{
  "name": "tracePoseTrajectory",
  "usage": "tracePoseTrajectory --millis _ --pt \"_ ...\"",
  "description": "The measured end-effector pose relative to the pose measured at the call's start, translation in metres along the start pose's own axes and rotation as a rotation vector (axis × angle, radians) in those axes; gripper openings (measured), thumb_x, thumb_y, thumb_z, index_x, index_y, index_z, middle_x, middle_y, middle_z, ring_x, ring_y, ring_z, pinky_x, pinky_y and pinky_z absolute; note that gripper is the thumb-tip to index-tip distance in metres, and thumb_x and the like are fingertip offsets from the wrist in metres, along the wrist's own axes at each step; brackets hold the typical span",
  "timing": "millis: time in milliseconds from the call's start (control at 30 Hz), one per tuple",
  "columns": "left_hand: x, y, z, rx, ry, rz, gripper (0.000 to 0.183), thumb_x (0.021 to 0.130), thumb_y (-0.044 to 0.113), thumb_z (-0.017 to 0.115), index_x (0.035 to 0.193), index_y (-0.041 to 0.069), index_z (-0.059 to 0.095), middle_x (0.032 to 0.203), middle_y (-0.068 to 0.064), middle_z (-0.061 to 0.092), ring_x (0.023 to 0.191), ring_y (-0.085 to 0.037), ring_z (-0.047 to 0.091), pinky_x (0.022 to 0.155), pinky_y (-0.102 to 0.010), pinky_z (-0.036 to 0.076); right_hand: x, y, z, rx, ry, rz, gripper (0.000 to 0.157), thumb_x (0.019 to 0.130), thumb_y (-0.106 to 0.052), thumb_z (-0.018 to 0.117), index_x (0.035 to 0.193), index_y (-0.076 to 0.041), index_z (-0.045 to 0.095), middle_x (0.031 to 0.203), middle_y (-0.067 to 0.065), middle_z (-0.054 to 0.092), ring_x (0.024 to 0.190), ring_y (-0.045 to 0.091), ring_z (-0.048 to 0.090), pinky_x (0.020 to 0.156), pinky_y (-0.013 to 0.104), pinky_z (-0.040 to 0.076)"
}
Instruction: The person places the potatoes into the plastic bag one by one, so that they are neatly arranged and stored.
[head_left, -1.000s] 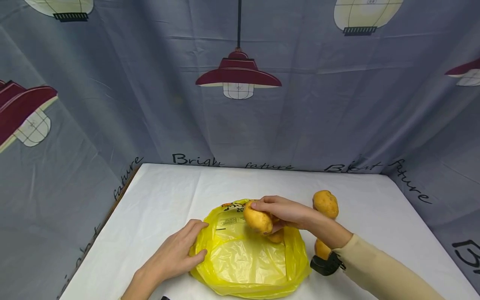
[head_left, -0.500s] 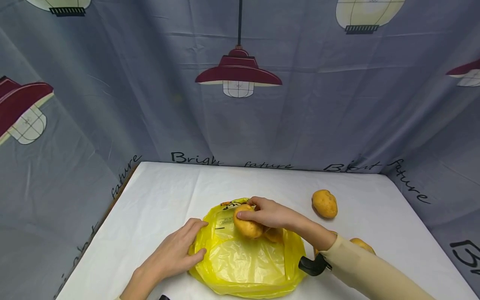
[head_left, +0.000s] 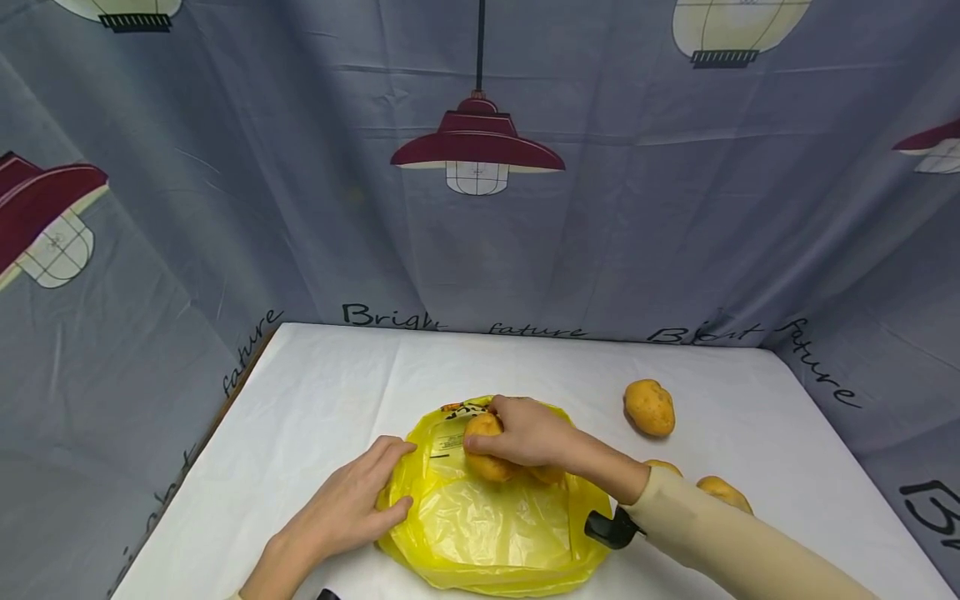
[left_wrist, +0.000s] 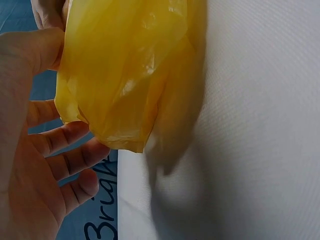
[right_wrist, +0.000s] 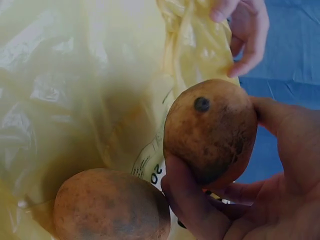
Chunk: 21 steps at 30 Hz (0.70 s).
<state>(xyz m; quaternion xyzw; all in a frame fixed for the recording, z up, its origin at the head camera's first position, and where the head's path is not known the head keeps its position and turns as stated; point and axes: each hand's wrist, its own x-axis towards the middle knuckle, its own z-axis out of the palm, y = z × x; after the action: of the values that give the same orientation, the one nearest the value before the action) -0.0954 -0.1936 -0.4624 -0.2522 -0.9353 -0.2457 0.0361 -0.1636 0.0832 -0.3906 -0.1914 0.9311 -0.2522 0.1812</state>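
Note:
A yellow plastic bag (head_left: 487,525) lies with its mouth spread on the white-covered table. My right hand (head_left: 528,429) grips a potato (head_left: 483,467) inside the mouth, toward its far side. In the right wrist view, thumb and fingers close around this potato (right_wrist: 212,132), which has a dark spot. A second potato (right_wrist: 112,205) rests in the bag beside it, mostly covered by my hand in the head view. My left hand (head_left: 352,504) holds the bag's left rim, thumb and fingers apart. From the left wrist, fingertips (left_wrist: 75,132) reach behind the bag's edge (left_wrist: 115,75).
Right of the bag, one potato (head_left: 649,408) lies farther back on the table (head_left: 337,375). Two more, a potato (head_left: 723,492) and a partly hidden potato (head_left: 663,467), lie behind my right sleeve (head_left: 720,533). A grey curtain (head_left: 300,208) with printed lamps encloses the table.
My right hand has moved left and lower with the potato, from over the bag's right part into its mouth. The right forearm shifted, uncovering potatoes on the table. The left hand stays put.

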Motion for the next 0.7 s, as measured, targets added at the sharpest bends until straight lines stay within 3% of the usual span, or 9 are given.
tracePoseTrajectory --millis 367,600,700 --pt "0.001 0.0 0.002 -0.015 -0.012 0.006 0.058 0.087 0.032 0.073 0.139 0.016 0.054 0.135 0.009 0.05 0.112 -0.008 0.056 0.094 -0.037 0.051 0.001 -0.014 0.009 -0.24 -0.006 0.007 0.063 0.087 -0.055 0.072 0.12 -0.004 0.059 0.083 0.0 0.059 0.069 0.014 0.056 0.063 0.032 0.051" --pt "0.001 0.0 0.001 -0.011 -0.013 0.0 0.058 0.086 0.032 0.073 0.139 0.015 0.054 0.134 0.009 0.05 0.112 -0.008 0.056 0.094 -0.037 0.051 0.006 -0.021 0.021 -0.422 0.03 -0.026 0.074 0.087 -0.058 0.071 0.13 0.001 0.058 0.101 0.012 0.065 0.072 0.019 0.059 0.064 0.035 0.054" --pt "0.001 -0.001 0.001 -0.01 -0.01 0.002 0.058 0.086 0.031 0.073 0.139 0.015 0.054 0.134 0.009 0.05 0.112 -0.008 0.056 0.094 -0.037 0.051 0.007 -0.022 0.026 -0.519 0.054 -0.048 0.073 0.087 -0.059 0.071 0.128 0.0 0.06 0.101 0.014 0.066 0.074 0.021 0.061 0.062 0.035 0.055"
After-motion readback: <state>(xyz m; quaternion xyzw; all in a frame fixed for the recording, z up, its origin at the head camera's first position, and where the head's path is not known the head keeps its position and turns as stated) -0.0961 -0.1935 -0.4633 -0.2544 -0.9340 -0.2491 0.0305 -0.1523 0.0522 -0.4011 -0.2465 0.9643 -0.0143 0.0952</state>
